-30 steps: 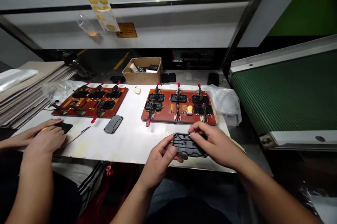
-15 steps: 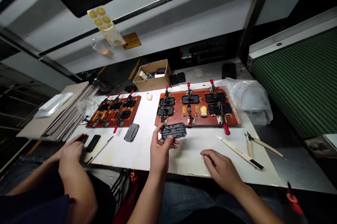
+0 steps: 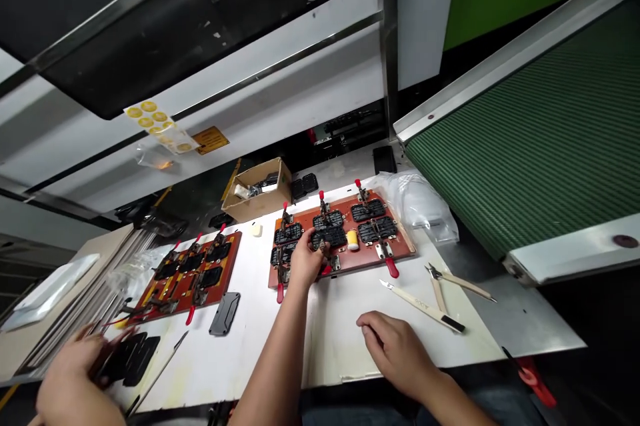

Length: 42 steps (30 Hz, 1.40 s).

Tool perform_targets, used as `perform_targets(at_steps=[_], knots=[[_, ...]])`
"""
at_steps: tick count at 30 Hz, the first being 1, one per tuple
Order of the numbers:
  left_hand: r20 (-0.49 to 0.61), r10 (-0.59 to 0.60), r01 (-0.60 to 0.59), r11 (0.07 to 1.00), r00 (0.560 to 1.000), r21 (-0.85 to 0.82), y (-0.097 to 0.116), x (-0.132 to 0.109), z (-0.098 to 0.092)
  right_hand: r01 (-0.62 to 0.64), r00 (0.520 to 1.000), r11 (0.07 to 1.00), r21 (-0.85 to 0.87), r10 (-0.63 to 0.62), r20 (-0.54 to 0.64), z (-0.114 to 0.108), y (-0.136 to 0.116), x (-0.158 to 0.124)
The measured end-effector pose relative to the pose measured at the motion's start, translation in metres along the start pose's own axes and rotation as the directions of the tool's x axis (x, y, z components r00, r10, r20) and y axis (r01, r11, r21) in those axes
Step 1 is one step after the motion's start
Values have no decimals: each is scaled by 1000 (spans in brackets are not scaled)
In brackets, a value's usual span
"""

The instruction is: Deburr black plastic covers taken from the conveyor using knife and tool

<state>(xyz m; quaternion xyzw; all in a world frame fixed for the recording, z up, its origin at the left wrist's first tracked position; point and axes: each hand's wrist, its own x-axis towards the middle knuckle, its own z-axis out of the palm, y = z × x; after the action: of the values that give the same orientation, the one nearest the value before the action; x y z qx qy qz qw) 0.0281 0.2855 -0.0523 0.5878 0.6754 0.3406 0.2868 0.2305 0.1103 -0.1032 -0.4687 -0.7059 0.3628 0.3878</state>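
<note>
My left hand (image 3: 307, 259) grips a black ribbed plastic panel (image 3: 331, 236) by its left end, at the lower middle place of the red-brown fixture board (image 3: 305, 217). Whether the panel is fully seated there I cannot tell. Similar black panels lie in the board's other places under toggle clamps with red handles. Beside the panel stands a small yellow-and-white cylinder (image 3: 353, 240). My right hand (image 3: 395, 349) rests near the table's front edge, fingers curled and holding nothing visible. Nearest to it is a craft knife (image 3: 423, 307) with a pale handle.
Wire cutters (image 3: 447, 286) lie right of the knife. Another fixture board (image 3: 220, 293) and a grey case plate (image 3: 225, 313) are to the left. A co-worker's hand (image 3: 80, 359) handles black pieces there. Behind are a cardboard box (image 3: 260, 206), plastic bags (image 3: 415, 203) and a green conveyor (image 3: 530, 126).
My left hand has carried the black panel forward from above the table onto the fixture's lower middle place. My right hand stays curled on the table. The camera view has shifted.
</note>
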Motion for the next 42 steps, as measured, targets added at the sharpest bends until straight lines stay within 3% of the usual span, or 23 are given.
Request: perform_targets(at_steps=[7,16,21,25,27,31,35,38,40,42], knots=[[130,69,-105,949,989,298,-2,6,-15,-19,1000,1000,19,19,-2,-3,-3,1],[262,-5,-112,896,965,429,9,24,-23,-32,999,999,43,32,0,-6,-4,2],[184,-1,-64,936,983,347,15,12,-27,-28,1000,998,55,28,8,-7,-5,2],[44,-61,51,979,997,197,19,-30,-31,-43,999,997,58,43,5,-8,-7,2],[106,-131,121,988,986,100,16,-56,-29,-48,999,997,55,48,10,-9,-7,3],[329,-201,229,972,922,-49,5,-92,-16,-41,999,998,53,40,31,-7,-6,2],[370,-196,251,962,908,-104,-6,-99,-4,-83,994,995,50,79,81,-8,-12,3],[382,-180,240,964,906,-116,-11,-99,-1,-100,986,994,40,94,136,-27,-20,15],[394,-165,233,964,904,-129,-13,-99,0,-54,990,991,-121,70,125,-51,-25,32],[394,-154,227,963,906,-146,-15,-99,2,-30,986,881,-473,103,130,-75,-27,55]])
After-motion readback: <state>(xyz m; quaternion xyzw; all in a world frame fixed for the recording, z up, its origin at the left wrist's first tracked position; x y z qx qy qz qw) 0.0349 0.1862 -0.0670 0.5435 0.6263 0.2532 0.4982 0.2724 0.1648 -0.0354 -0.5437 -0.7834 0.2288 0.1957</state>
